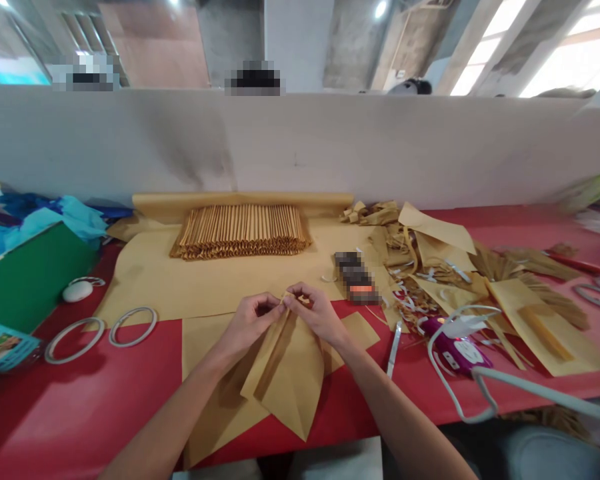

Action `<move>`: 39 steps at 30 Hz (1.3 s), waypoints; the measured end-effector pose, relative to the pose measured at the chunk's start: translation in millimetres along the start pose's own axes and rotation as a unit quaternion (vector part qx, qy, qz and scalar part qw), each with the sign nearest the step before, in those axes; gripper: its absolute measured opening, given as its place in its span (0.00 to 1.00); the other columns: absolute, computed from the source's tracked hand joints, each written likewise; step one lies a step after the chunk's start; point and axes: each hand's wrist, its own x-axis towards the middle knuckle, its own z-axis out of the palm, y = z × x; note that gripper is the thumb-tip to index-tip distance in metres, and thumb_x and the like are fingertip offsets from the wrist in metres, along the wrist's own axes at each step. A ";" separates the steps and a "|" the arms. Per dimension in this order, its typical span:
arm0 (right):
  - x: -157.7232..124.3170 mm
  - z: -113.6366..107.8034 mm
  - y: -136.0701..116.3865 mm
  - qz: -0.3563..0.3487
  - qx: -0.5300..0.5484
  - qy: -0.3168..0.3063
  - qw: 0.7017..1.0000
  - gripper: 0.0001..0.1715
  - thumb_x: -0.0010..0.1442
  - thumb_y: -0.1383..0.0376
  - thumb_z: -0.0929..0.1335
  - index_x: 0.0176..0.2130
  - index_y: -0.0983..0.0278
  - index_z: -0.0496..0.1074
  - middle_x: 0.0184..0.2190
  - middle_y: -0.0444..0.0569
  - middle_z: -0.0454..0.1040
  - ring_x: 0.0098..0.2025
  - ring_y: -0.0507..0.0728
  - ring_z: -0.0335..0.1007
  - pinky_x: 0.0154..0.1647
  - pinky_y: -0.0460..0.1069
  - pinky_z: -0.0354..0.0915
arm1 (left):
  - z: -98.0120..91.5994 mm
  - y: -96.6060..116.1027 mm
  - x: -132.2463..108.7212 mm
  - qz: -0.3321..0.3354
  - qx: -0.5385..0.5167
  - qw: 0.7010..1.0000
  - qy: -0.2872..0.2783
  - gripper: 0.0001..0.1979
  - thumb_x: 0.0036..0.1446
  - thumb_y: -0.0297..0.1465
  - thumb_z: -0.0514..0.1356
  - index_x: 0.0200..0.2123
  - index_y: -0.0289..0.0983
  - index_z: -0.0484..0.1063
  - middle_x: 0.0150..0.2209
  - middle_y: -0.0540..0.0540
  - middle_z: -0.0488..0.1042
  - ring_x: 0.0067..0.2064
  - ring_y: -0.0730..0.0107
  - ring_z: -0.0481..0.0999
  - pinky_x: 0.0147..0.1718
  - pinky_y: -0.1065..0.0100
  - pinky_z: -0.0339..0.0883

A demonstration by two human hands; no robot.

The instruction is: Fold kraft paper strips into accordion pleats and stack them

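My left hand (253, 319) and my right hand (314, 311) meet at the middle of the red table (80, 413). Both pinch the top end of a partly pleated sheet of tan paper (287, 377), which fans out toward me. Under it lies a flat tan sheet (205, 347). A stack of finished pleated tan paper (241, 231) rests farther back on a large tan sheet (150, 280), in front of a paper roll (240, 200).
Two white tape rings (75, 339) and a small white object (77, 291) lie at left beside a green box (25, 280). At right are paper scraps (430, 253), a purple power strip (455, 347) with a grey cable (530, 390), scissors (595, 290). A white partition (300, 140) backs the table.
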 end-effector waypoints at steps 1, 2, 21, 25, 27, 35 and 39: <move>0.1 -0.6 -1.9 0.003 0.011 -0.004 1.000 0.18 0.62 0.50 0.70 0.36 0.62 0.74 0.32 0.45 0.74 0.35 0.54 0.68 0.39 0.48 0.65 | 0.5 -0.1 -0.6 -0.001 0.002 1.000 0.004 0.17 0.58 0.43 0.66 0.33 0.33 0.77 0.29 0.48 0.74 0.31 0.70 0.70 0.32 0.70 0.62; 0.2 -1.0 -3.5 0.006 0.021 -0.005 1.000 0.19 0.62 0.49 0.70 0.35 0.63 0.74 0.31 0.45 0.74 0.34 0.53 0.68 0.38 0.48 0.65 | 1.1 0.1 -1.3 -0.003 0.003 1.000 0.007 0.16 0.58 0.43 0.65 0.32 0.34 0.77 0.28 0.49 0.73 0.30 0.71 0.69 0.31 0.71 0.61; -2.0 -1.2 -3.2 0.040 0.088 -0.012 0.995 0.19 0.60 0.49 0.72 0.35 0.62 0.75 0.31 0.45 0.74 0.32 0.53 0.68 0.36 0.48 0.64 | 7.9 6.7 -3.7 0.015 0.015 0.998 0.055 0.16 0.59 0.43 0.64 0.31 0.34 0.76 0.29 0.48 0.76 0.31 0.69 0.72 0.32 0.70 0.64; -2.4 -0.8 -2.6 0.037 0.068 -0.008 0.997 0.18 0.61 0.50 0.71 0.35 0.62 0.75 0.31 0.45 0.74 0.33 0.54 0.68 0.37 0.48 0.64 | 9.5 11.0 -4.8 0.024 0.022 0.997 0.063 0.15 0.58 0.40 0.63 0.27 0.35 0.73 0.26 0.50 0.71 0.29 0.71 0.69 0.30 0.71 0.61; -2.7 -0.7 -2.9 0.033 0.064 -0.007 0.997 0.17 0.61 0.50 0.71 0.35 0.62 0.75 0.31 0.45 0.73 0.33 0.53 0.67 0.37 0.48 0.63 | 10.5 12.1 -5.3 0.030 0.026 0.997 0.069 0.14 0.57 0.39 0.63 0.26 0.35 0.71 0.24 0.51 0.69 0.28 0.72 0.66 0.29 0.71 0.59; -3.9 -0.2 -4.5 0.029 0.060 0.000 0.998 0.17 0.60 0.51 0.72 0.34 0.62 0.75 0.30 0.45 0.73 0.33 0.54 0.67 0.37 0.48 0.62 | 11.1 9.3 -8.0 0.033 0.046 0.996 0.064 0.13 0.61 0.37 0.60 0.29 0.35 0.74 0.26 0.52 0.68 0.27 0.73 0.64 0.28 0.71 0.56; -3.5 0.2 -4.5 0.032 0.063 0.003 0.997 0.16 0.59 0.51 0.72 0.33 0.61 0.75 0.29 0.45 0.73 0.32 0.54 0.66 0.37 0.48 0.62 | 11.0 11.8 -9.6 0.037 0.074 0.994 0.067 0.13 0.62 0.37 0.59 0.30 0.34 0.76 0.26 0.51 0.69 0.27 0.73 0.64 0.28 0.71 0.57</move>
